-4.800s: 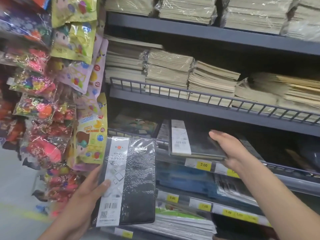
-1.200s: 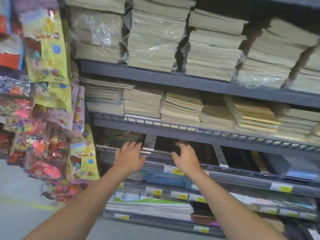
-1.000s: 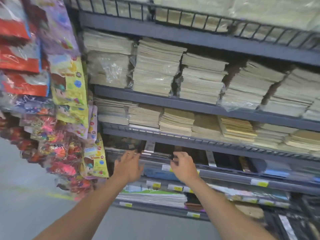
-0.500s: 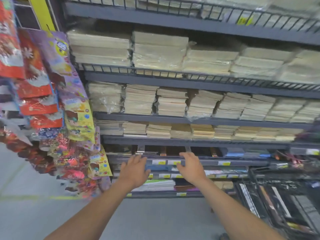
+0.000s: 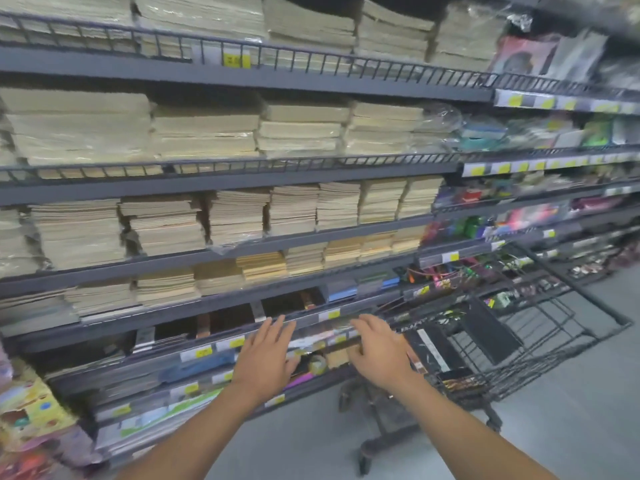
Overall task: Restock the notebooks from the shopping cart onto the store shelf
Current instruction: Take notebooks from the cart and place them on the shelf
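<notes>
**At the notebook shelving: both hands empty, stock in cart**

Along the grey store shelf [image 5: 207,180], the upper levels carry wrapped stacks of pale exercise books [image 5: 235,216]. One lower level holds dark-covered notebooks [image 5: 232,318] lying flat behind the front rail, with yellow price tags [image 5: 203,352] on the edge below them.

The left hand [image 5: 265,358] is held palm down in front of that lower level, fingers straight and spread, gripping nothing. The right hand [image 5: 377,351] is just beside it, also palm down with fingers loosely spread and nothing in its grasp. Whether either hand's fingertips touch the shelf edge cannot be told.

The shopping cart [image 5: 547,355], black wire, stands on the grey floor [image 5: 571,427] to the right of the hands, close against the shelving. Inside it lies a black notebook with a white band [image 5: 429,348], near the right hand, and other dark items too blurred to identify.

Coloured toy packets [image 5: 27,410] hang at lower left.
</notes>
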Demonstrator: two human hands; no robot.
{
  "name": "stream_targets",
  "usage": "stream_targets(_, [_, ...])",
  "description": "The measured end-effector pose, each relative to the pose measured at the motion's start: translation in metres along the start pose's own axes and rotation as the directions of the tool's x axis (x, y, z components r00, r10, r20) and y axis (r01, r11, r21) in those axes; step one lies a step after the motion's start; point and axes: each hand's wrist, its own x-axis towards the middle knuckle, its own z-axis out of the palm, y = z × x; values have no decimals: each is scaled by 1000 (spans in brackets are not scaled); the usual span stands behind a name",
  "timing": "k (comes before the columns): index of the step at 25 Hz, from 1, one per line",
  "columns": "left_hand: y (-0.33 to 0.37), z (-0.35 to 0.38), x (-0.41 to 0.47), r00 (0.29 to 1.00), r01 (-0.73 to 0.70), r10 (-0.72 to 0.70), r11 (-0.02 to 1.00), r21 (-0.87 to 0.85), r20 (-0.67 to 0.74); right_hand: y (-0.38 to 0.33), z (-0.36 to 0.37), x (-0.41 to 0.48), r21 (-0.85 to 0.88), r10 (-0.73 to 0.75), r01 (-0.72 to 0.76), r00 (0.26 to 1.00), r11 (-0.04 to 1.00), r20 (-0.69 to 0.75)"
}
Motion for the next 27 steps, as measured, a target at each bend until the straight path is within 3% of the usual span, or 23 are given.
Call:
stream_targets(7, [166, 44, 79, 993, -99, 100, 995, -23, 63, 182, -38, -19, -62, 96, -97, 995, 993, -16])
stream_targets(12, [230, 65, 128, 983, -148, 149, 989, -14, 110, 260, -40, -15, -35, 165, -164, 986, 986, 21])
stream_targets(20, [266, 112, 253, 965, -165, 166, 986, -23, 203, 345, -21, 62, -16, 198, -197, 970, 980, 141])
stream_targets(27, [275, 147, 328, 965, -13, 44, 993, -118, 258, 387, 1, 137, 32, 155, -170, 949, 985, 276])
